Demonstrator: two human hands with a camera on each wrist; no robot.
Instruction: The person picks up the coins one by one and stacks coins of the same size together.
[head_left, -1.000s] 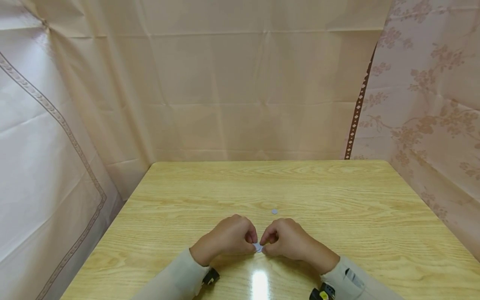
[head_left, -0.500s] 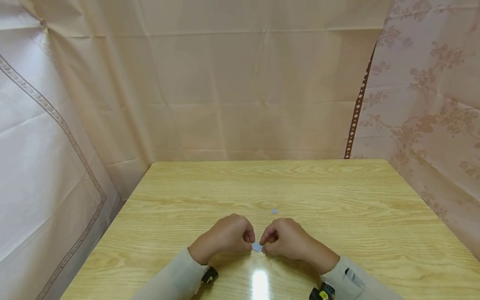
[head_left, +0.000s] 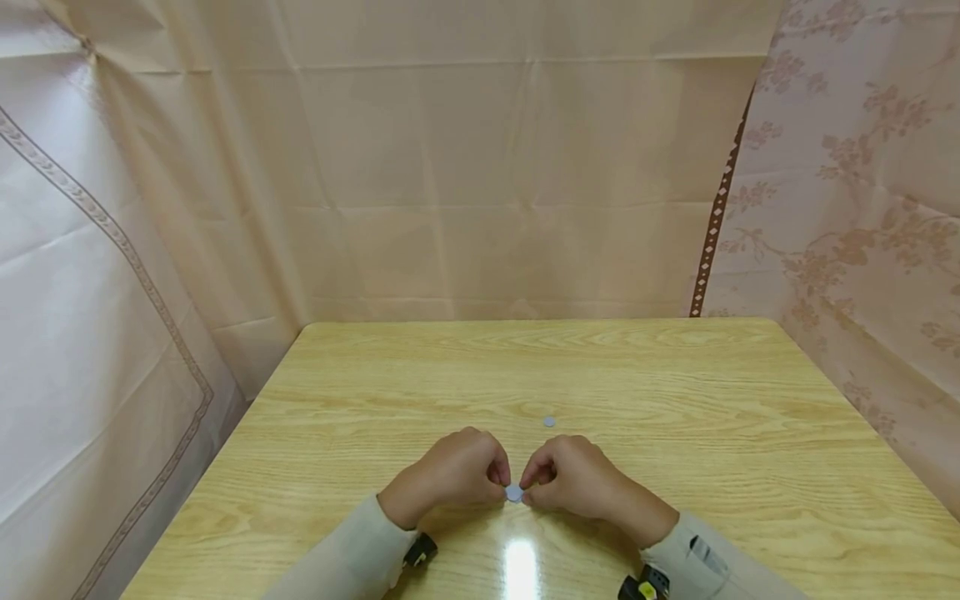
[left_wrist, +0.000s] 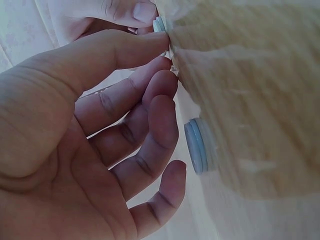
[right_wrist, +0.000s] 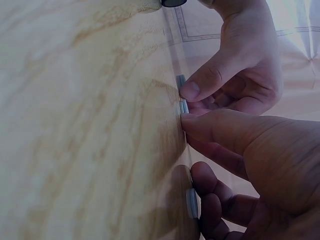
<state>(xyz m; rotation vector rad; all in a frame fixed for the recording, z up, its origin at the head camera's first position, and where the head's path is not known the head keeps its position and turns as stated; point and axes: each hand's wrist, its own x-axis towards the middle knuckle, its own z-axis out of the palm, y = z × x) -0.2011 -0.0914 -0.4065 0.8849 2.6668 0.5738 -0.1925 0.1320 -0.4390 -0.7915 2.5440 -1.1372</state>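
Small round grey-blue discs (head_left: 513, 493) lie one over the other at the table's front, between the fingertips of both hands. My left hand (head_left: 467, 468) pinches their left edge between thumb and index finger. From the other side my right hand (head_left: 573, 475) grips the right edge in the same way. Seen edge-on in the right wrist view, a thin disc (right_wrist: 184, 106) lies between the two thumbs. The left thumb covers most of the discs (left_wrist: 159, 24) in the left wrist view. Another grey-blue disc (head_left: 550, 422) lies flat farther back on the table.
The wood-grain table (head_left: 375, 375) stretches away to its far edge, with a beige curtain (head_left: 480, 183) behind it. A patterned cloth hangs at each side. Bright light reflects off the tabletop near the front.
My left hand shifted slightly left, then a little right. The upper disc now lies more squarely over the lower one. My right hand and the far disc have stayed in place.
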